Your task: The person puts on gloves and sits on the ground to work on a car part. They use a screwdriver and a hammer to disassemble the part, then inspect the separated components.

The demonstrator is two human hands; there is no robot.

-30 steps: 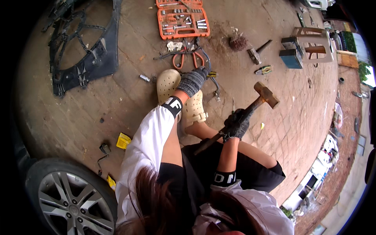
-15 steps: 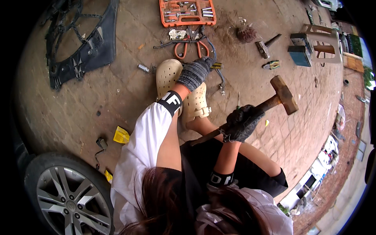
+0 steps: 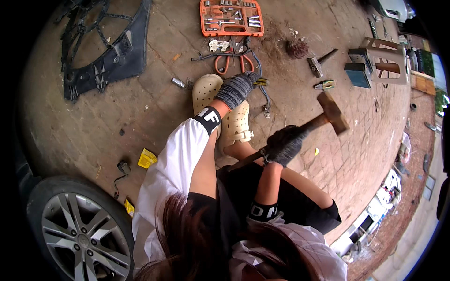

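Observation:
My left hand [image 3: 236, 89], in a grey knit glove, reaches down in front of my cream perforated clogs [image 3: 234, 122]. Its fingers are curled on a small yellow-and-black tool [image 3: 261, 82] that sticks out to the right of it on the ground. My right hand [image 3: 282, 144], in a black glove, grips the wooden handle of a heavy hammer. The rusty brown hammer head [image 3: 333, 112] hangs in the air to the right, above the brick paving. The handle's butt end points back toward my knee.
An open orange socket set case [image 3: 232, 18] lies ahead, with orange-handled cutters [image 3: 229, 63] and cables below it. A black plastic fan shroud [image 3: 101, 47] lies far left. A small hammer [image 3: 316, 63], a blue box [image 3: 358, 75] and a beige stool [image 3: 386, 54] are right. A car wheel [image 3: 79, 229] is lower left.
The hammer head swung up and out to the right, then came back slightly. My left hand has stayed by the clogs on the small tool.

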